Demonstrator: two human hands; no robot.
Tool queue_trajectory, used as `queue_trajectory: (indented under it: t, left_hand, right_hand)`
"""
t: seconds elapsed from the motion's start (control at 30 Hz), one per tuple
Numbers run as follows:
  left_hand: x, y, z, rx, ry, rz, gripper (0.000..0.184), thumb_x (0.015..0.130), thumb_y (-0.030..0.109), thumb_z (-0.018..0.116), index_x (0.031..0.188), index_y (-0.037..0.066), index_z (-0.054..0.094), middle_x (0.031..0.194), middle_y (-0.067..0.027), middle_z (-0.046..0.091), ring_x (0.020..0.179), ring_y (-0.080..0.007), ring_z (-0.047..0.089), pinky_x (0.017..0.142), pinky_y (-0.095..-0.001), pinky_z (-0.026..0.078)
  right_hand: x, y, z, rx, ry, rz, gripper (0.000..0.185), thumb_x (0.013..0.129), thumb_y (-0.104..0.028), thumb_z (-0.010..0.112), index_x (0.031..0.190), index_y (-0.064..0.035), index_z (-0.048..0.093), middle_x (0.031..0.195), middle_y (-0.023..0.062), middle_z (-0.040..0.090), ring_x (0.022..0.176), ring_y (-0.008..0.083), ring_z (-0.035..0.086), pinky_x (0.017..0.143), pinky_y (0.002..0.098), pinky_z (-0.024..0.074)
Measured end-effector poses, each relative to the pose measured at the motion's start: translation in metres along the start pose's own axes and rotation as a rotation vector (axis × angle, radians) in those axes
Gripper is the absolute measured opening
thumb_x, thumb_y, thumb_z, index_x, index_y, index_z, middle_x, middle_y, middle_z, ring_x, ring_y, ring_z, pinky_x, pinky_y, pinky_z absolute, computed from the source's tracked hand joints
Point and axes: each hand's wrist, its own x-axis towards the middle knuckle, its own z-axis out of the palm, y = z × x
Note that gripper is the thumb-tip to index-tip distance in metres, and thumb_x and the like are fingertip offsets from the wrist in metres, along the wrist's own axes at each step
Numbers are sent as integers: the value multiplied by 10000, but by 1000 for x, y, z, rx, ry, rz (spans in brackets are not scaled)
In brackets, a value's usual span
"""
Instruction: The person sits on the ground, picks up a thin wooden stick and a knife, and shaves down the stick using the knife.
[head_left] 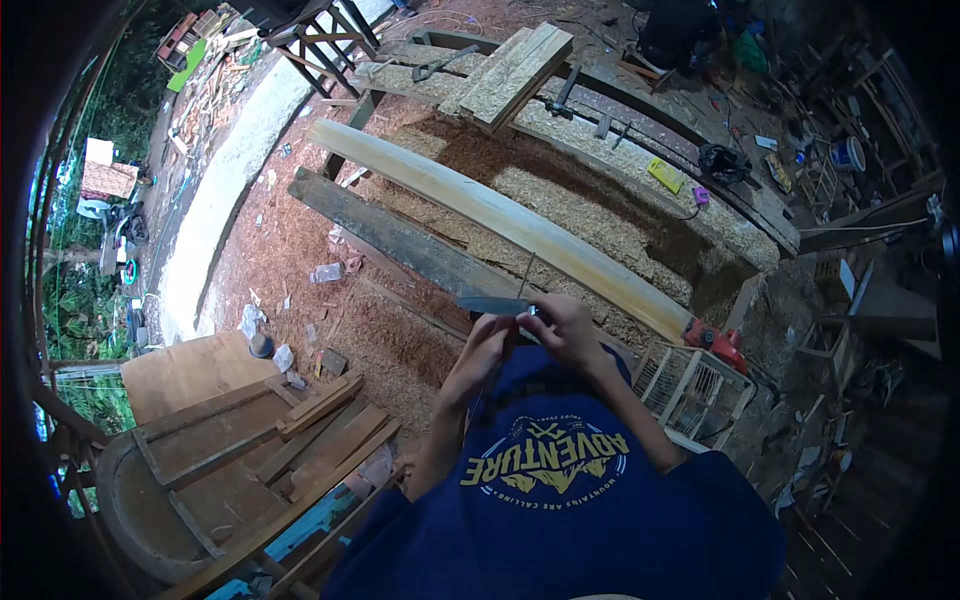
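2 containers, white crate [712, 388] and white bucket [848, 154], contents unclear; left hand [482, 350], right hand [566, 330] grasping grey blade [490, 304].

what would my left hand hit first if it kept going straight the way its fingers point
Probably the metal blade, just beyond the left hand; depth is hard to judge here.

Reddish shavings cover the ground [250, 240] around me. On my left, a pale strip [230, 180] runs past daylit greenery [80, 325]; on my right, wooden beams [875, 215] stand in dim, cluttered shade.
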Motion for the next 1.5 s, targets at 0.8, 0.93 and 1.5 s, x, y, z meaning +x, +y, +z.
queue_trajectory:
  t: [0.8,0.93,1.5]
  left_hand:
    - [-19,22,-10,-168,6,-156,212,1038,294,441,942,115,501,609,69,313,471,-36,293,424,-209,241]
    - [-4,24,-3,-77,22,-109,203,1046,275,429,952,122,521,648,72,391,511,-20,344,454,-198,274]
    - [-56,34,0,-229,-132,-189,222,1036,285,443,884,124,467,637,60,334,491,-36,275,423,-212,223]
  right_hand:
    - [-2,77,-54,-143,244,323,372,927,-426,647,865,-61,686,594,95,560,540,209,557,534,357,420]
    - [-5,34,-14,61,102,195,296,894,-356,695,878,-60,694,606,102,566,543,238,562,537,359,431]
    - [19,119,-94,-376,461,499,559,927,-569,571,762,-42,659,614,142,597,576,287,597,558,426,433]
